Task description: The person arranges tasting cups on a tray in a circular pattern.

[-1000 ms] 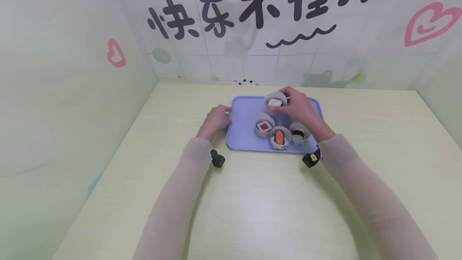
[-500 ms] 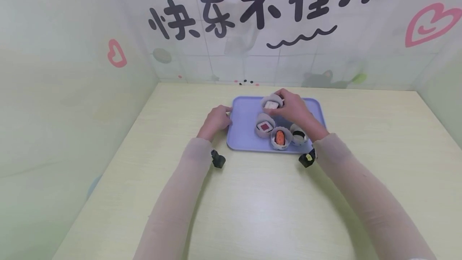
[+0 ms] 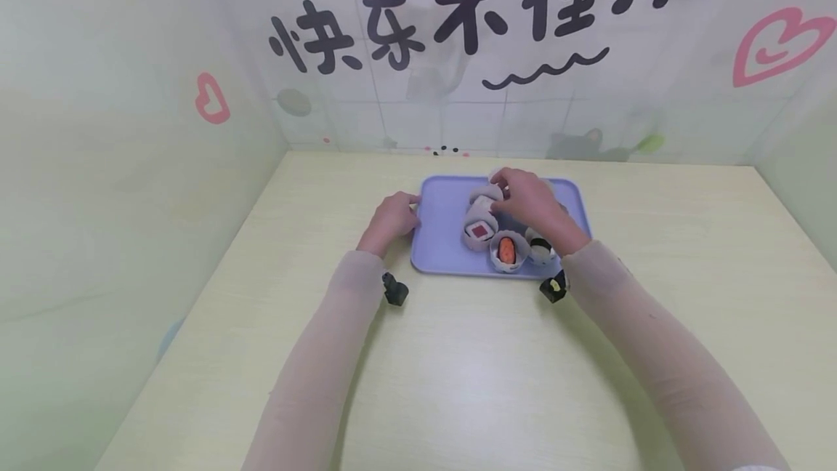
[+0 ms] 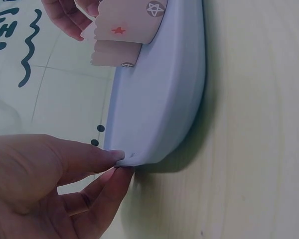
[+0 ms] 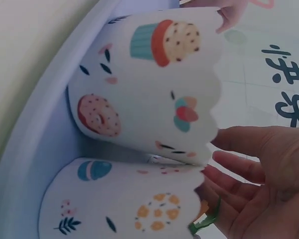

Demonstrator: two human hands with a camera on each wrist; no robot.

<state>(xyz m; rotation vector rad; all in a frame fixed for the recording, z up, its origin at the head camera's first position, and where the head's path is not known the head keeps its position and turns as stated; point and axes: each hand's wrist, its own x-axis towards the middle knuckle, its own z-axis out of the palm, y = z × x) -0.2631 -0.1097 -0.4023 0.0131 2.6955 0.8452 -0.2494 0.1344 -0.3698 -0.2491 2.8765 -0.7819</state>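
Note:
My left hand (image 3: 392, 216) pinches the left rim of a lilac tray (image 3: 439, 238) between thumb and fingers, plain in the left wrist view. Toward the tray's back, my right hand (image 3: 532, 200) holds the side of a paper cup (image 3: 482, 192) containing a white sushi piece. Just in front stands a cup with a red-centred sushi roll (image 3: 480, 231). Nearer the front rim are cups holding an orange-topped sushi (image 3: 507, 250) and a black-banded one (image 3: 540, 247). Fingers partly hide the gripped cup and a pale shape behind.
The tray lies on a pale wooden table (image 3: 458, 369), close to the back wall (image 3: 425, 122). A side wall (image 3: 131, 202) borders the left. In the right wrist view, a printed paper cup (image 5: 144, 79) stands close inside the tray rim.
My right hand has moved left and a little toward me, bringing the cup with the white sushi up to the red-centred one. My left hand stays on the tray rim.

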